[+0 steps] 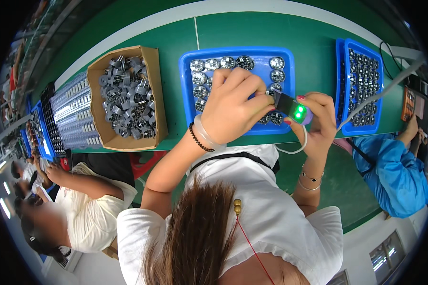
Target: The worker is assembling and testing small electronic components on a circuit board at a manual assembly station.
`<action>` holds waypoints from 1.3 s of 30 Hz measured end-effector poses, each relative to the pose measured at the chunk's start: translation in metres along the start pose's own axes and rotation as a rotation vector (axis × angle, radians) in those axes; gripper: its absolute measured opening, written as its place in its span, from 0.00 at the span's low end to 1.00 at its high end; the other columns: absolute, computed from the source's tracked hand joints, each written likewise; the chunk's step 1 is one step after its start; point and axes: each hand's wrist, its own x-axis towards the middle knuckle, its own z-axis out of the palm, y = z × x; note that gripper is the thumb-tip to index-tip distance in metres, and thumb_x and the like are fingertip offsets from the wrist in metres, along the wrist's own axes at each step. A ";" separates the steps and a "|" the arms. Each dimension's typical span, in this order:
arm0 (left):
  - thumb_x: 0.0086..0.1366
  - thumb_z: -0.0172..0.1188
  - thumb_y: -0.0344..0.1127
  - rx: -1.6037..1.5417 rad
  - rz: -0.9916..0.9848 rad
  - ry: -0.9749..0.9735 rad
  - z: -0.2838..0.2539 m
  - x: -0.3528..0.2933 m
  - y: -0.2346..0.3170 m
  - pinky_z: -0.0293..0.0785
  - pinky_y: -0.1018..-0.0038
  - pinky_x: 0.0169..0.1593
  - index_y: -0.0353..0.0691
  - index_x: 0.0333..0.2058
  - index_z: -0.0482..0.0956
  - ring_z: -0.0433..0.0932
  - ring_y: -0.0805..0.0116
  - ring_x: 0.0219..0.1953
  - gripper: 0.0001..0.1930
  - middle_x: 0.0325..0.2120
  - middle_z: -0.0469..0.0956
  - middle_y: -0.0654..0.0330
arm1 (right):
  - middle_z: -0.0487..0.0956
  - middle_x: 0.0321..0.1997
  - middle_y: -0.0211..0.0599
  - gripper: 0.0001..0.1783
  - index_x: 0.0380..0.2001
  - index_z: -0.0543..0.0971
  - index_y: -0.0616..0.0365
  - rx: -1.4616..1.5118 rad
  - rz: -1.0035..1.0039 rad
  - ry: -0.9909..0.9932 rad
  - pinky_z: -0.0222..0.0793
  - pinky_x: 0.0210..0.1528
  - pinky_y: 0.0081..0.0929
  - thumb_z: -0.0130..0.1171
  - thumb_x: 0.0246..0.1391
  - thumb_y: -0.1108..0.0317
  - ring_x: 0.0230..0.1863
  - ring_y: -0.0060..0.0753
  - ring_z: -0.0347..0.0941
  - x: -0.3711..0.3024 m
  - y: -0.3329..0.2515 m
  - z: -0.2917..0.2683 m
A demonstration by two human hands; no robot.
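Note:
My left hand [235,102] is over the blue tray [183,76], its fingers closed in a pinch at the near end of a dark block. Whatever sits between those fingertips is hidden. My right hand [321,118] grips a small dark and purple device with two glowing green lights [299,112], a thin pale cable hanging from it. The two hands meet over the tray's right part. Silvery round parts [227,62] stand in rows inside the tray, several of them covered by my left hand.
Left of the tray stands a cardboard box [162,95] full of grey plug parts with metal pins [126,97]. Beyond it are stacked clear plastic trays [76,111]. Stacked blue trays [340,85] of round parts lie to the right. Co-workers sit on both sides.

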 end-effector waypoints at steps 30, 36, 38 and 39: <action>0.44 0.69 0.35 0.070 -0.029 -0.133 0.012 -0.013 0.006 0.57 0.69 0.42 0.49 0.27 0.81 0.69 0.68 0.37 0.09 0.29 0.69 0.70 | 0.71 0.38 0.36 0.24 0.41 0.82 0.58 0.019 0.071 -0.033 0.69 0.38 0.25 0.70 0.33 0.78 0.39 0.33 0.71 -0.005 -0.002 -0.006; 0.44 0.70 0.36 -0.018 -0.048 -0.006 0.007 -0.007 0.012 0.57 0.70 0.42 0.50 0.27 0.81 0.69 0.68 0.36 0.09 0.28 0.70 0.70 | 0.72 0.39 0.36 0.24 0.41 0.82 0.57 0.031 0.058 -0.029 0.70 0.39 0.25 0.70 0.33 0.77 0.40 0.33 0.72 -0.004 -0.004 -0.004; 0.44 0.70 0.35 -0.037 -0.088 -0.012 0.007 -0.008 0.011 0.57 0.70 0.42 0.50 0.27 0.81 0.69 0.68 0.36 0.09 0.28 0.70 0.71 | 0.72 0.39 0.37 0.24 0.41 0.82 0.58 0.030 0.059 -0.037 0.70 0.40 0.25 0.71 0.34 0.76 0.41 0.33 0.72 -0.005 -0.002 -0.004; 0.44 0.70 0.35 -0.017 -0.064 -0.014 0.009 -0.009 0.008 0.57 0.70 0.42 0.50 0.27 0.81 0.69 0.68 0.36 0.09 0.28 0.70 0.70 | 0.72 0.40 0.37 0.23 0.41 0.81 0.59 0.027 0.059 -0.043 0.70 0.41 0.25 0.71 0.35 0.75 0.41 0.33 0.72 -0.006 -0.001 -0.004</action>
